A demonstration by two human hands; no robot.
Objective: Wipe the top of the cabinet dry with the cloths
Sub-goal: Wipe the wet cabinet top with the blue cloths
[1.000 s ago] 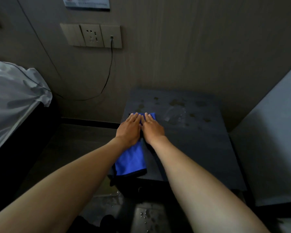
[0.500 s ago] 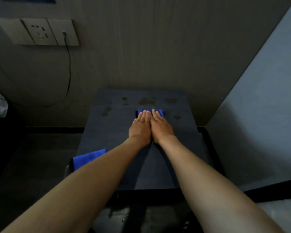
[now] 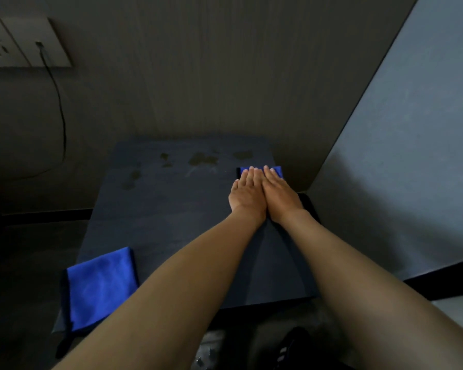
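- Our left hand point(image 3: 247, 193) & right hand point(image 3: 280, 192) lie side by side, palms down, inner edges touching, fingers straight and closed together, pressed flat – no pinch, nothing gripped.
- Under both palms: small folded blue microfibre cloth point(image 3: 277, 170); only its far edge and corners peek out past our fingertips point(image 3: 254, 172).
- That cloth sits on the dark grey flat cabinet top point(image 3: 171, 209), which carries on to the left of and behind the hands; its right edge is just right of the right hand.
- Wet blotches point(image 3: 202, 158) just beyond and left of the fingertips, along the back of the top; more further left.
- Second blue microfibre cloth point(image 3: 99, 287), larger, lies well back and left of the hands, near our left forearm, draped over the near-left corner of the top.
- Far up-left of the hands: beige wall socket plate point(image 3: 24, 44) w/ a thin black cable point(image 3: 62, 116) hanging from it.
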